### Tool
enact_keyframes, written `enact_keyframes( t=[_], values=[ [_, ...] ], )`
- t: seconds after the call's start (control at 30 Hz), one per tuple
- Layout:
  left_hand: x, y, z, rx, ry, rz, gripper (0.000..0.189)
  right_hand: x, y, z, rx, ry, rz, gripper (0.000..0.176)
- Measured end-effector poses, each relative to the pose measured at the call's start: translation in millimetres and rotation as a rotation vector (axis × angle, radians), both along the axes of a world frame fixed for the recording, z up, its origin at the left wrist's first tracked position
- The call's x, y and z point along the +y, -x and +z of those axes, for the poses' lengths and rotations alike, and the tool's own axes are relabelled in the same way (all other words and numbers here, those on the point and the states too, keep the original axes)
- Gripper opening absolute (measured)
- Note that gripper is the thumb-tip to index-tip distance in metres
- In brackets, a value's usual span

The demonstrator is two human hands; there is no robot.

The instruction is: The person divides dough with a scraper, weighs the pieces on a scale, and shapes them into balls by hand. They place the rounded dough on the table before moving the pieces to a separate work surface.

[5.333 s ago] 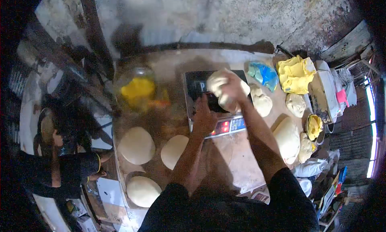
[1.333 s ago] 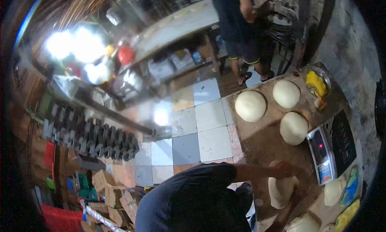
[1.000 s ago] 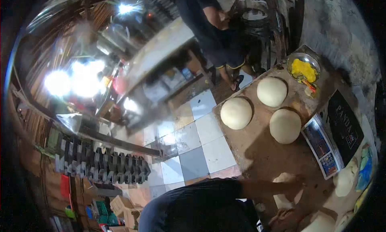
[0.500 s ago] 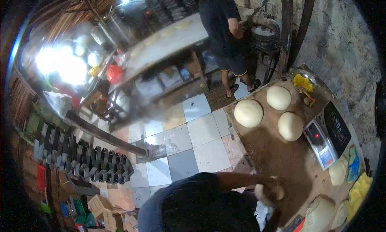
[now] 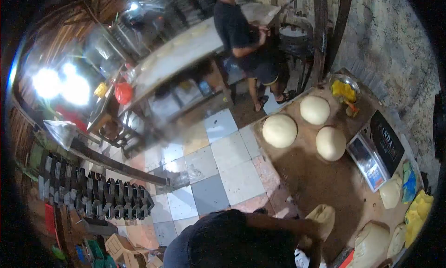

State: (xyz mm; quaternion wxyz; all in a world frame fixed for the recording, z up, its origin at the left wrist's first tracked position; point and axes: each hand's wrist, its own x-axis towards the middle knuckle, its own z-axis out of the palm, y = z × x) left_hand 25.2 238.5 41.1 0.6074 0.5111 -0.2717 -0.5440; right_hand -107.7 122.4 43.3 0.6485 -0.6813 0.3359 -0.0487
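Note:
A pale lump of dough (image 5: 325,215) sits at the near side of the brown worktable (image 5: 306,182), partly covered by my forearm. My left hand (image 5: 318,230) is closed on the lump's near side; its individual fingers are hard to make out. Below it, my right hand (image 5: 305,243) is mostly hidden by the left arm, so its fingers cannot be read. Three smooth round dough balls, including one large ball (image 5: 279,131), rest at the table's far end. Beside them lies a digital scale (image 5: 368,161) with a silver platform.
A metal bowl (image 5: 357,84) with yellow contents stands in the far corner. Bagged dough (image 5: 371,244) and a yellow plastic bag (image 5: 417,217) line the wall side. A co-worker (image 5: 241,40) stands at a long table (image 5: 186,54). Metal tins (image 5: 95,189) are stacked at left.
The dough lump has shifted up and right, and my left arm now reaches lower across it. My view has tilted slightly. The co-worker has turned, with hands now close together.

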Motion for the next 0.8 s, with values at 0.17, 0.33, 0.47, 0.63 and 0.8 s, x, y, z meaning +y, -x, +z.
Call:
enact_keyframes(
  t=[0.17, 0.33, 0.47, 0.63, 0.8],
  values=[
    [-52, -67, -16, -0.387, -0.141, -0.124, 0.072, -63, -16, -26, -0.133, 0.017, -0.198, 0.029],
    [-165, -98, -17, -1.889, -0.292, -0.005, 0.070, -121, -14, -36, -0.211, 0.038, -0.378, 0.030],
    [-203, -85, -8, -1.430, -0.055, -0.347, 0.068, -93, 17, -65, -0.124, -0.032, -0.427, 0.031],
    [-196, -65, -11, -1.217, -0.019, -0.434, 0.067, -43, 18, -73, -0.096, -0.091, -0.394, 0.033],
    [-124, -69, -18, -0.974, -0.115, -0.442, 0.066, -30, -3, -50, -0.141, -0.035, -0.329, 0.034]
  ],
)
